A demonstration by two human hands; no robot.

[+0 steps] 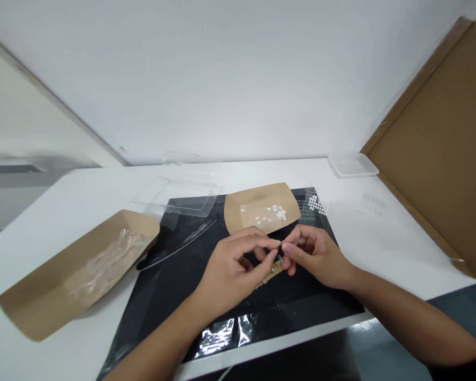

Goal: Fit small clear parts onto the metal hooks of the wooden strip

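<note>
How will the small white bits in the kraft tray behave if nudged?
The small white bits look tiny and loose, so probably light and easily scattered. They seem flat, likely awkward to pinch. The kraft tray's raised rim may stop some sliding.

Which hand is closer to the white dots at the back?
The right. The right hand is just below and in front of the white dots, while the left hand is farther off, down and to their left.
</note>
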